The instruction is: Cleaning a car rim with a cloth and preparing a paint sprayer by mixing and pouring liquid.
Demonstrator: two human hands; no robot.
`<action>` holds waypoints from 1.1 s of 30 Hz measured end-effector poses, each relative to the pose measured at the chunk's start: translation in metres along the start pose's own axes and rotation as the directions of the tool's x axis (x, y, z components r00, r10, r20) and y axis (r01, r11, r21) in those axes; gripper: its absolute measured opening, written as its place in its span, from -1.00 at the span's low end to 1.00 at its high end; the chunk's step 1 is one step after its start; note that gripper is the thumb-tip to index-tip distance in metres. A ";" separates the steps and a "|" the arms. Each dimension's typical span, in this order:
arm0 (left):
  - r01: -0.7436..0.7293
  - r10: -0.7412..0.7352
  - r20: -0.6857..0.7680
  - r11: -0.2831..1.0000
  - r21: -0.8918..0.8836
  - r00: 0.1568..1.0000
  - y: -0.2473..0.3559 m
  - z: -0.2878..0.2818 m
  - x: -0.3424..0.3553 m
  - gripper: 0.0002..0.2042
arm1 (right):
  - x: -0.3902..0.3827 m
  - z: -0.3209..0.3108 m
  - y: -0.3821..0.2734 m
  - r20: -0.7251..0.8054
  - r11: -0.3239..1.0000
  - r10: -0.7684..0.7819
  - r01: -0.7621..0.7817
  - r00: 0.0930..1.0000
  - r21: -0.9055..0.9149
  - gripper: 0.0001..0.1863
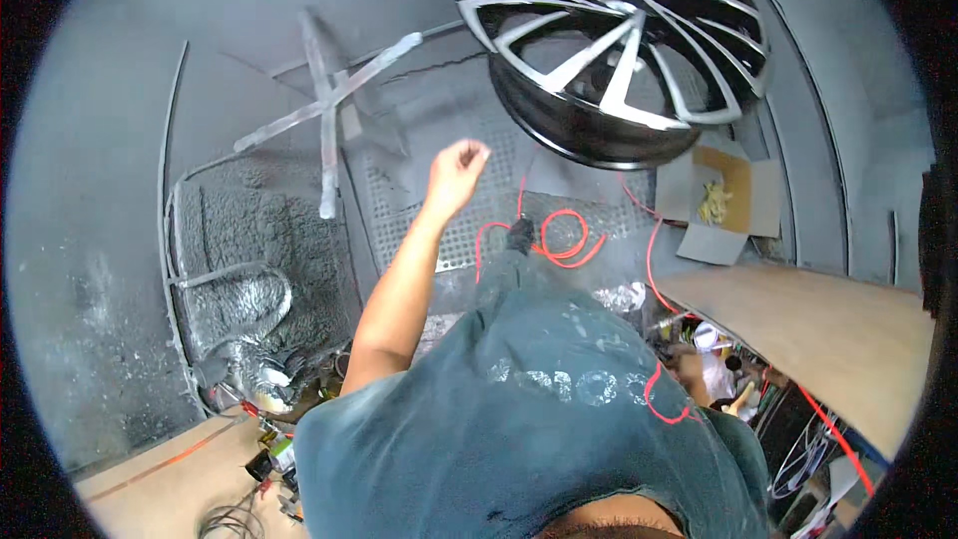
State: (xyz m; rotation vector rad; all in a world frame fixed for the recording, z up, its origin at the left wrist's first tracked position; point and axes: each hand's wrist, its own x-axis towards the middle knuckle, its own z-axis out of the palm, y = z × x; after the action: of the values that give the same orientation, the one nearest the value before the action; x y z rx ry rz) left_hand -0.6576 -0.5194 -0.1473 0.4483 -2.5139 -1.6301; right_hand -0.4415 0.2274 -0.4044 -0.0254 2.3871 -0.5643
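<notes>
My left hand (458, 176) is raised in front of me with its fingers curled in, and nothing shows in it. To its right and farther away, a black and silver alloy wheel rim (624, 50) stands raised, its spoked face turned up. Left of the hand is a cross-shaped stand (327, 105) with pale, coated arms. At my right side, what seems to be part of my right hand (740, 399) shows among clutter; its fingers cannot be made out. A red air hose (567, 232) lies coiled on the floor near my foot.
An open cardboard box (736, 195) with crumpled yellowish material stands below the rim at right. A wooden board (798, 324) juts in at the right. Tools and cables (274, 454) lie at lower left. A paint-crusted panel (264, 240) is at left, beside a perforated floor grate (449, 245).
</notes>
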 end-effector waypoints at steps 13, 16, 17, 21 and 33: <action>-0.087 0.089 -0.003 0.969 -0.231 0.996 0.077 -0.085 0.192 -0.79 | 0.060 -0.026 -0.332 0.031 0.536 0.159 -0.113 0.987 0.836 -0.79; -0.064 0.069 0.020 0.980 -0.187 0.997 0.091 -0.087 0.202 -0.81 | 0.049 -0.024 -0.323 0.062 0.695 0.280 -0.247 0.958 0.676 -0.68; -0.051 0.053 0.019 0.993 -0.109 0.998 0.095 -0.089 0.202 -0.81 | 0.044 -0.020 -0.319 0.060 0.692 0.282 -0.246 0.958 0.678 -0.68; -0.093 0.091 0.039 0.994 0.063 0.995 0.095 -0.092 0.217 -0.81 | 0.031 0.012 -0.280 0.106 0.624 0.314 -0.289 0.943 0.726 -0.70; -0.129 0.106 0.109 0.961 0.243 0.988 0.106 -0.096 0.236 -0.83 | 0.052 0.058 -0.258 0.004 0.811 0.118 -0.099 0.993 0.576 -0.77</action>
State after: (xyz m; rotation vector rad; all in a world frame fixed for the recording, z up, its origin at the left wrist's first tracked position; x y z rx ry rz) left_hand -0.8771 -0.6352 -0.0271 0.2423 -2.7710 -1.3285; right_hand -0.4791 -0.0369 -0.3718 0.3895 2.1326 -1.2173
